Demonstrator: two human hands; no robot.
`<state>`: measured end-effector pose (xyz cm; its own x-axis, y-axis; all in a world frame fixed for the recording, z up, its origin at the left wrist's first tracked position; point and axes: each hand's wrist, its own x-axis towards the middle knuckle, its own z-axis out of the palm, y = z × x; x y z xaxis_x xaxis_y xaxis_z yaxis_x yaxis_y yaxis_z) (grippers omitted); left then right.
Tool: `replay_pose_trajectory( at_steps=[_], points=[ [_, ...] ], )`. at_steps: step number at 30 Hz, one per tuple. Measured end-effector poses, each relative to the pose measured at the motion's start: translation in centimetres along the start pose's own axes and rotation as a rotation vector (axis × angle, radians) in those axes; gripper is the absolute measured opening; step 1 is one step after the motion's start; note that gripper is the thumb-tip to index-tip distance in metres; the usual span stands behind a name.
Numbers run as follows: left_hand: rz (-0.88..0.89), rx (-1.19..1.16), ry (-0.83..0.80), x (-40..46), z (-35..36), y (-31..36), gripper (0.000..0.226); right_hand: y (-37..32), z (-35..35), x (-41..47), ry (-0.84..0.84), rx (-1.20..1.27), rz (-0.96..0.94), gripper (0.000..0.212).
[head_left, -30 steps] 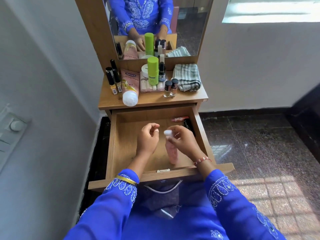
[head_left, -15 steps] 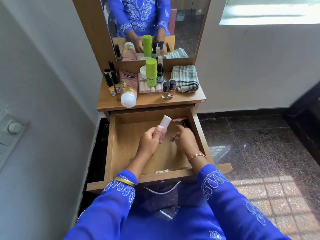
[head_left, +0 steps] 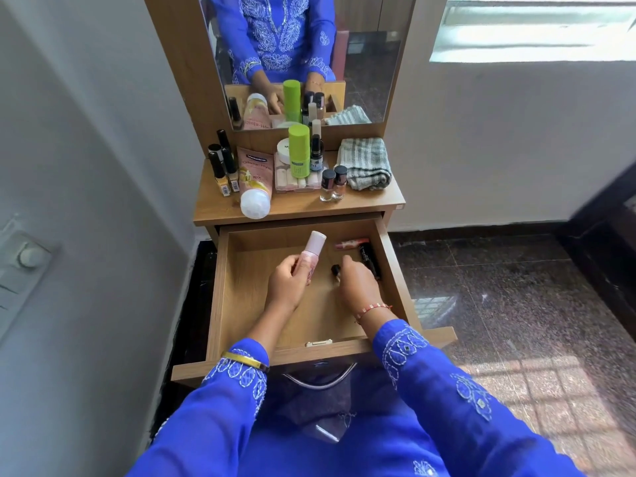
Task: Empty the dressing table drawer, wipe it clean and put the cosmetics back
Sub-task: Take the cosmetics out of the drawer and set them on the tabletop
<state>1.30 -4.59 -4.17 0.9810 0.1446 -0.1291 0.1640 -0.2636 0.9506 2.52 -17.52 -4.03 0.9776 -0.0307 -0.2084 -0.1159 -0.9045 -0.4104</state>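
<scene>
The wooden drawer (head_left: 220, 290) stands pulled out below the dressing table top. My left hand (head_left: 287, 282) grips a pink bottle with a white cap (head_left: 314, 250), held tilted above the drawer floor. My right hand (head_left: 354, 287) is down inside the drawer on the right, its fingers round a small black-capped item (head_left: 335, 270) that is mostly hidden. A red tube (head_left: 351, 243) and a black tube (head_left: 369, 259) lie in the drawer's far right corner.
On the table top (head_left: 296, 210) stand nail polish bottles (head_left: 223, 172), a pink cream tube (head_left: 254, 180), a green bottle (head_left: 298, 151), two small bottles (head_left: 333, 182) and a folded striped cloth (head_left: 366, 163). A mirror (head_left: 303, 56) rises behind. The wall is close on the left.
The pink bottle passed from my right hand to my left and was lifted toward the drawer's back. My right hand reached down to the right side of the drawer onto a small black-capped item.
</scene>
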Motion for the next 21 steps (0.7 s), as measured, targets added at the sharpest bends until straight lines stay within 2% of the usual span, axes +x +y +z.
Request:
replay_pose_trajectory(
  at_steps=[4,7,10,13,17,21],
  points=[
    [0.032,-0.046,0.046,-0.2,-0.3,0.7,0.024,-0.3,-0.5,-0.4,0.016,0.2,-0.004,0.032],
    [0.069,-0.094,0.079,-0.6,-0.5,1.5,0.022,-0.5,-1.0,-0.7,0.099,0.471,-0.033,0.031],
    [0.088,-0.162,0.085,-0.6,-0.5,2.9,0.022,-0.8,-1.7,-0.7,0.198,0.63,-0.057,0.038],
    [0.09,-0.214,0.097,0.1,-0.4,4.6,0.027,-1.2,-3.0,-0.7,0.316,0.711,-0.099,0.027],
    [0.08,-0.309,0.139,1.6,-0.7,7.0,0.029,-1.8,-5.5,0.3,0.369,0.94,-0.083,0.018],
    [0.119,-0.315,0.138,2.9,-1.6,9.1,0.033,-2.6,-9.1,2.4,0.433,0.916,-0.123,0.018]
  ],
)
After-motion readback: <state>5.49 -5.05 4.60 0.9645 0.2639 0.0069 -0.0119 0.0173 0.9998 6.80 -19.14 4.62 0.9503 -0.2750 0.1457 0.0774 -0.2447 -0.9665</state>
